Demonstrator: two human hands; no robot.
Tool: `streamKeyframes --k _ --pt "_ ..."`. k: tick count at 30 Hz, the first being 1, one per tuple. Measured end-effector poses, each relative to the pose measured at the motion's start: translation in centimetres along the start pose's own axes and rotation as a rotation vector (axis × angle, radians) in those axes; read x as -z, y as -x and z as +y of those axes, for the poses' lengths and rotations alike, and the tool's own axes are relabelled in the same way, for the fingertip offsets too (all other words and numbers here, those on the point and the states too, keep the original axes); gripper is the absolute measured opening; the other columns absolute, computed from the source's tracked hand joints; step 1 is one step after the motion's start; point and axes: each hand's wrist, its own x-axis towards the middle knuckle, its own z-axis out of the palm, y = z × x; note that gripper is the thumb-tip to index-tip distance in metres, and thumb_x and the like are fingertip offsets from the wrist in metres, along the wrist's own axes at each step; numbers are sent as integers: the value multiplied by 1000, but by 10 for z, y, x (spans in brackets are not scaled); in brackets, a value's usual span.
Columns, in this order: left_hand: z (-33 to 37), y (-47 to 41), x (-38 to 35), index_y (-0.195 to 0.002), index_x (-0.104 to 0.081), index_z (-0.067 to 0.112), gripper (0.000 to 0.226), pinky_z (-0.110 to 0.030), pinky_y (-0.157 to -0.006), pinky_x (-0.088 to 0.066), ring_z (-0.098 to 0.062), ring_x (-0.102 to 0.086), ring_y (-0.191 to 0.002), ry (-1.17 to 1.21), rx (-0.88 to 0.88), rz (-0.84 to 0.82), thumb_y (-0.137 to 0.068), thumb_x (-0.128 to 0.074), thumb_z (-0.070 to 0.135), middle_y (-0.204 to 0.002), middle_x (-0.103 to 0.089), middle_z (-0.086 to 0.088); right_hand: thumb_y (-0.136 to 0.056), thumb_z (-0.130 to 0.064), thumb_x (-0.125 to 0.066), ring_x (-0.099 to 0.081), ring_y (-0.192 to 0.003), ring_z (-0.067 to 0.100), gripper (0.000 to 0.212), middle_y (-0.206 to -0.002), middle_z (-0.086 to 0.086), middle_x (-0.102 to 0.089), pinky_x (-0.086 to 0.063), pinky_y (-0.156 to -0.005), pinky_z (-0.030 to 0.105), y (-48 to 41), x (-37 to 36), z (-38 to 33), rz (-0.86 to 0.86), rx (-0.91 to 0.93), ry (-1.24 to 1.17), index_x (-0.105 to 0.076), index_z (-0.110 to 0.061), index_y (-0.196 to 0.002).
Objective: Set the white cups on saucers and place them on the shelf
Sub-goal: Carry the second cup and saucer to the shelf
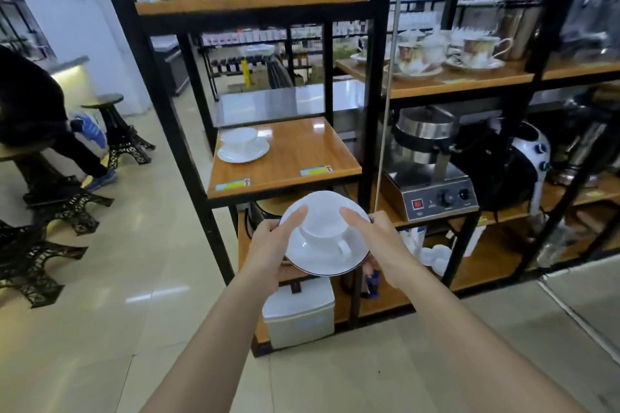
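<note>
A white cup (324,232) sits on a white saucer (327,260), held in the air below and in front of the wooden shelf (302,154). My left hand (273,246) grips the saucer's left rim, thumb over the cup's edge. My right hand (375,238) grips the right rim, thumb likewise on top. The cup's handle points toward me on the right. A second white cup (239,137) stands on its saucer (243,152) at the shelf's back left corner.
Black metal uprights (372,111) frame the shelf. Flowered teacups (419,55) fill the upper shelves. A steel appliance (432,191) stands to the right, and a white box (298,312) on the bottom shelf. A seated person (30,104) and black stools (114,131) are at left.
</note>
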Motion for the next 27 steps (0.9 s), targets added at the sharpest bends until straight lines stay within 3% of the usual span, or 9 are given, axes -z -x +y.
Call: streamKeyframes --k 2,4,11,13,17,20,24,26,27 --pt "6 -23 -5 -104 -57 19 40 -31 -57 -49 -17 -57 -88 17 -5 -11 -79 -69 48 -103 -60 0 -73 -66 -59 -54 -84 20 67 -110 9 -55 -39 -44 22 -30 -3 -2 5 -8 -10 -42 -17 -115" --pt "13 -50 -8 -92 -59 20 28 -28 -55 -47 -15 -57 -82 19 -27 -1 -82 -68 45 -96 -61 2 -74 -65 -59 -54 -79 19 64 -106 7 -55 -38 -48 24 -62 -8 -5 4 -14 -18 -42 -17 -112" --pt "51 -153 -25 -92 -67 6 42 -45 -72 -59 -30 -64 -93 6 -43 169 -77 -74 44 -101 -68 -11 -79 -61 -57 -48 -53 14 61 -101 4 -54 -36 -38 22 -172 -25 -29 -42 10 -26 -41 -18 -119" --pt "63 -178 -29 -88 -64 4 41 -42 -68 -60 -26 -63 -86 -2 -57 203 -77 -73 43 -93 -65 -9 -80 -61 -56 -46 -51 13 62 -96 2 -53 -35 -38 21 -201 -28 -40 -36 11 -1 -40 -15 -119" --pt "82 -225 -33 -85 -63 10 37 -49 -84 -57 -22 -60 -84 16 -54 224 -77 -73 45 -85 -61 -1 -80 -63 -55 -44 -46 13 67 -95 4 -54 -34 -35 19 -250 -37 -54 -26 11 12 -41 -12 -122" --pt "91 -259 -32 -83 -62 11 36 -47 -81 -58 -17 -60 -76 4 -51 219 -78 -72 45 -83 -62 -1 -77 -66 -56 -56 -64 15 73 -107 7 -60 -37 -40 18 -282 -45 -63 8 1 51 -45 -12 -125" --pt "100 -301 -33 -79 -65 8 37 -44 -71 -60 -18 -63 -73 -19 -57 184 -79 -71 45 -82 -67 -5 -65 -70 -58 -60 -99 22 82 -110 4 -62 -48 -70 28 -319 -50 -72 -1 36 34 -54 -11 -121" --pt "106 -320 -35 -75 -62 7 39 -40 -65 -59 -17 -61 -68 -31 -49 180 -80 -69 44 -76 -64 -4 -75 -61 -61 -59 -103 19 65 -108 -1 -61 -48 -85 32 -331 -52 -74 7 28 2 -51 -15 -120" --pt "109 -330 -35 -76 -62 4 43 -37 -62 -58 -16 -60 -66 -48 -47 175 -80 -69 46 -75 -63 -6 -79 -57 -60 -59 -98 16 55 -103 -5 -60 -48 -80 29 -336 -53 -75 11 20 -14 -51 -19 -117"
